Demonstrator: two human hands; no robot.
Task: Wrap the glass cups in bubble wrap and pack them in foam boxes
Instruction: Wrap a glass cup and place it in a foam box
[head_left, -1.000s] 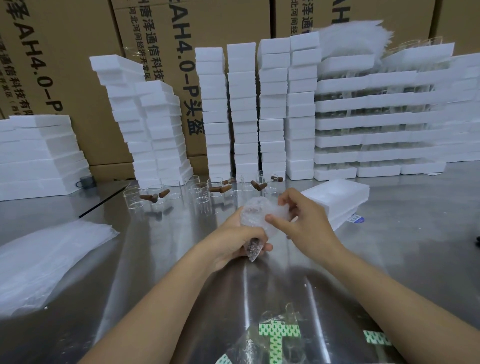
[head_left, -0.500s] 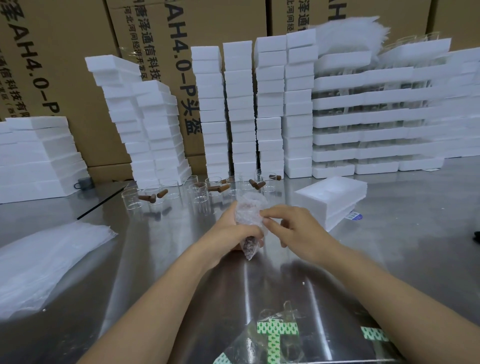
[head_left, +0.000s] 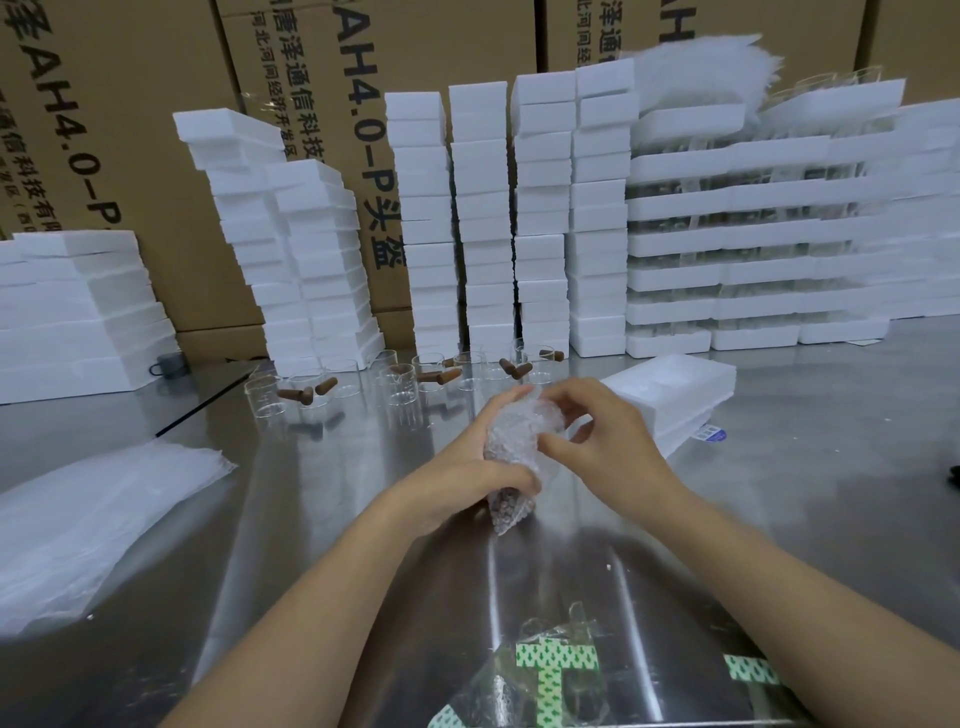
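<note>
Bubble-wrapped cup (head_left: 521, 441) held by left hand (head_left: 462, 486), fingers (head_left: 519, 480) curled round it; right hand (head_left: 597, 441) pinches its top flap; the fold should go snug.

Packing warehouse, stacked foam boxes (head_left: 480, 218), cartons (head_left: 130, 130)

Both forearms are bare along all of their visible length, slender and smooth, narrowing toward the wrists; the left hand (head_left: 457, 483) and the right hand (head_left: 608, 441) are bare as well, with slim fingers; the nails are too small to make out
</note>
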